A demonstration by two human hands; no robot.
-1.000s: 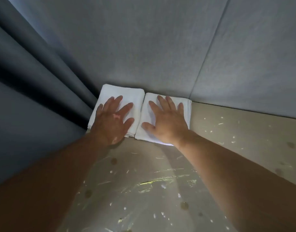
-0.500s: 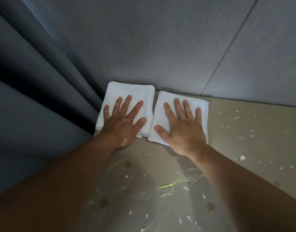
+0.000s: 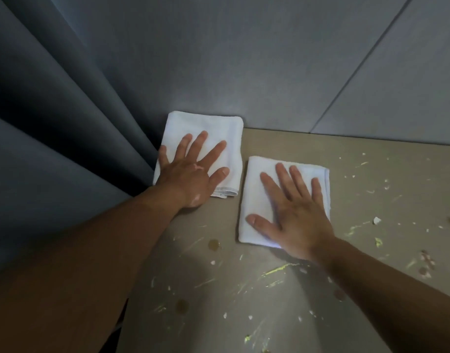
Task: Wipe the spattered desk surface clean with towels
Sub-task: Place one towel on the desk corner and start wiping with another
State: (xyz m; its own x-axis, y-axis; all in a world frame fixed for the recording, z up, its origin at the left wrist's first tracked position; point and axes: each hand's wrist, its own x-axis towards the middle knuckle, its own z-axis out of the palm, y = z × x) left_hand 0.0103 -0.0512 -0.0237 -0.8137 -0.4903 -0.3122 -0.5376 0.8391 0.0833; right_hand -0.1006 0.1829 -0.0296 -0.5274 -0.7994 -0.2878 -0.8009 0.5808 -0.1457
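Note:
Two folded white towels lie on the beige desk (image 3: 282,301). The left towel (image 3: 213,128) sits in the back left corner, against the wall panel and the curtain. My left hand (image 3: 193,169) presses flat on it with fingers spread. The right towel (image 3: 254,194) lies nearer to me and a little to the right, away from the wall. My right hand (image 3: 292,212) presses flat on this one, fingers straight and spread. White, yellow and brown spatter (image 3: 277,270) covers the desk in front of and to the right of the towels.
A grey padded wall panel (image 3: 244,59) closes off the back of the desk. A dark blue-grey curtain (image 3: 53,123) hangs in folds along the left side. The desk's left front edge (image 3: 122,324) shows beneath my left forearm.
My right hand has dragged its towel away from the wall, toward me and slightly right, baring a strip of desk behind it. The left towel stays in the corner.

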